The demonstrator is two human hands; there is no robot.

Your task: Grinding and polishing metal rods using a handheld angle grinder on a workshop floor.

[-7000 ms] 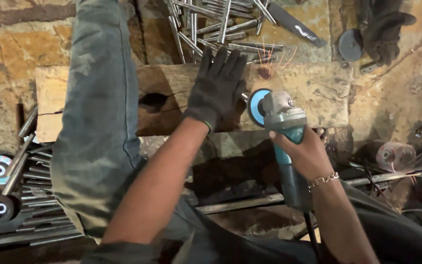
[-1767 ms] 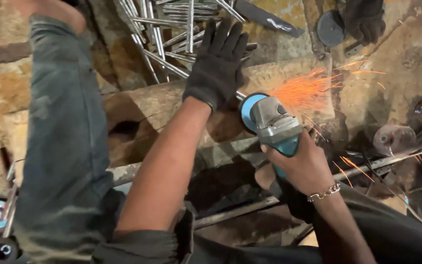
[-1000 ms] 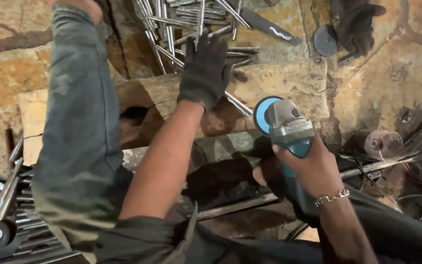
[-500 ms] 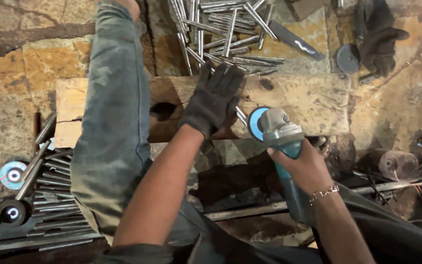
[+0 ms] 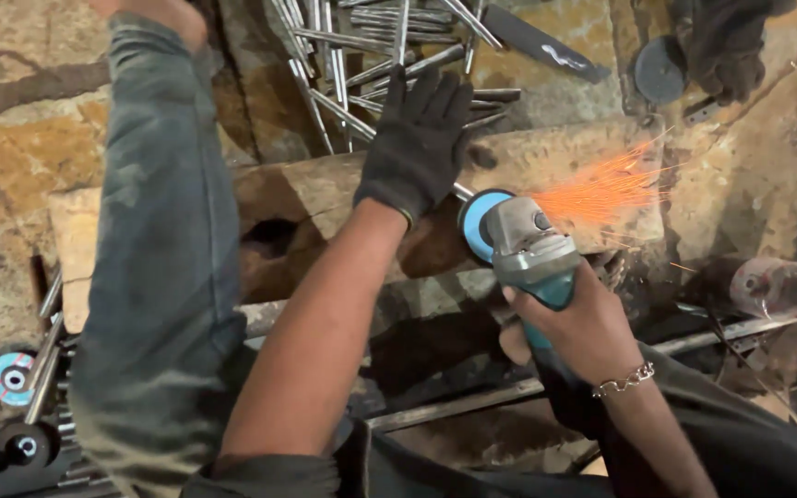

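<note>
My left hand (image 5: 417, 138), in a black glove, presses down flat on a thin metal rod (image 5: 461, 191) lying across a worn wooden block (image 5: 565, 161). My right hand (image 5: 574, 327), bare with a chain bracelet, grips a teal angle grinder (image 5: 523, 249). Its blue disc (image 5: 474, 224) meets the rod just right of the gloved hand. Orange sparks (image 5: 601, 189) spray to the right over the block.
A pile of cut metal rods (image 5: 371, 46) lies beyond the block. My trousered leg (image 5: 163, 249) stretches along the left. Spare grinding discs (image 5: 11, 378) and more rods lie at the lower left. A dark disc (image 5: 660, 69) and a glove (image 5: 726, 41) rest at the top right.
The grinder disc has come back onto the rod and sparks fly again; half a second and one second ago there were none. The view has shifted slightly.
</note>
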